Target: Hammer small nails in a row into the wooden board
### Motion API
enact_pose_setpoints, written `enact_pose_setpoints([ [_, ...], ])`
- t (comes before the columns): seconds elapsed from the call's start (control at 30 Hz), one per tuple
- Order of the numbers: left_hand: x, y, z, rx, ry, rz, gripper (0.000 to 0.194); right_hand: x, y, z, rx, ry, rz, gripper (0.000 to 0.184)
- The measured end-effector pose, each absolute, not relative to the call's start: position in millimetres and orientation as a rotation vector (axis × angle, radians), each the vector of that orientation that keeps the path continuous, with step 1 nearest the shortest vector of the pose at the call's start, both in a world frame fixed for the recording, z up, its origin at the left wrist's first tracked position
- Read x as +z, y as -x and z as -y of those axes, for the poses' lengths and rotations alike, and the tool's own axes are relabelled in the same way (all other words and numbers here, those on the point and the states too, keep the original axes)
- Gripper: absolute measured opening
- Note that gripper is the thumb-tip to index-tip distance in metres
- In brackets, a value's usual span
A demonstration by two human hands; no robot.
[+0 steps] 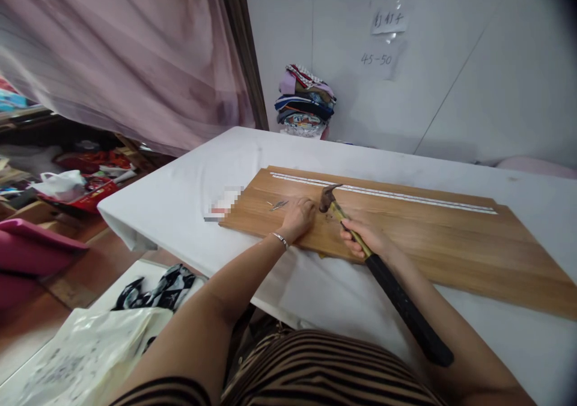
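Observation:
My right hand point(366, 236) grips a claw hammer point(396, 292) high on its yellow shaft, close to the rusty head. The hammer's black grip slants back along my right forearm. To the left of the hammer head, my left hand point(298, 217) rests on a brown wooden board point(451, 250) with its fingers curled together. What those fingers hold, if anything, is hidden. A few thin nails point(279, 204) lie on the board just left of this hand. Small dark marks show on the wood beneath the hammer head.
Two white strips point(383, 192) run along the board's far side. A white cloth covers the table point(180, 184). Folded clothes point(306, 99) are stacked against the wall. At lower left lie a plastic bag point(85, 352) and patterned fabric point(162, 289).

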State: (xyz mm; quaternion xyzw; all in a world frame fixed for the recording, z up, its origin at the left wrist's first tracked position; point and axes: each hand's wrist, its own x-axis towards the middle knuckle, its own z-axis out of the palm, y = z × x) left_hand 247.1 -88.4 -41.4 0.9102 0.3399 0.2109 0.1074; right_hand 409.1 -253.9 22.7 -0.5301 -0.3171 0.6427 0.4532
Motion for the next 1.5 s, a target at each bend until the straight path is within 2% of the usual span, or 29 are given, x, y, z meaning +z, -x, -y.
enact_pose_setpoints([
  [0.37,-46,-246,93,0.624,-2.679,-1.006,0.022,18,-406,259,1.569,1.412,0.806,0.057],
  [1.5,-50,-246,91,0.654,-2.653,-0.971,0.023,21,-405,265,1.511,1.398,0.788,0.053],
])
